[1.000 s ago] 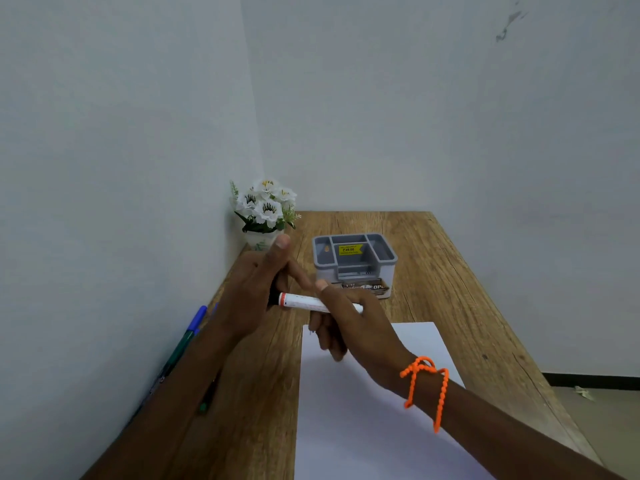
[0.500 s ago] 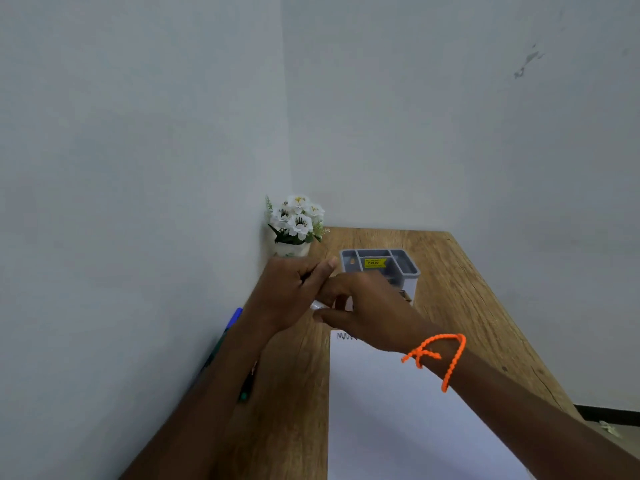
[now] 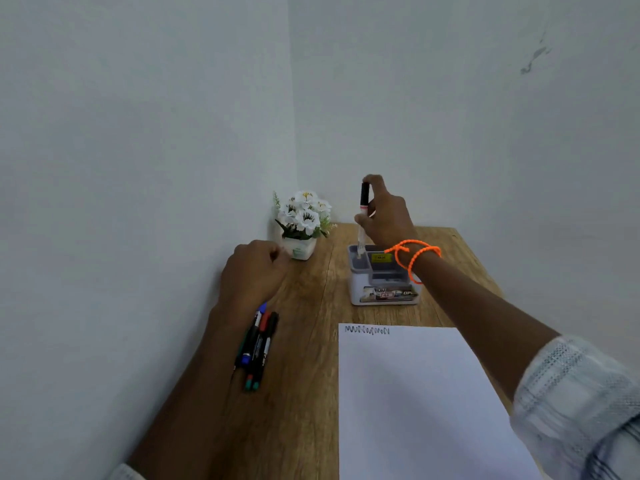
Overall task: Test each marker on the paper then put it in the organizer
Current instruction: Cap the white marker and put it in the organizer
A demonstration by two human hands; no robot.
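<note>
So, marker going into the organizer, rest of the pens waiting on the desk.

Nearest is the white paper lying flat on the wooden desk, with a black zigzag scribble along its far edge. Left of it a bunch of markers lies just beside the left forearm. Left hand hovers above the desk with fingers loosely curled, nothing in its grip. Further back, the right hand, orange bracelet on the wrist, pinches a marker upright, black cap on top, lower end dipping into the back-left compartment of the grey organizer. A small pot of white flowers sits in the corner by the wall.
</note>
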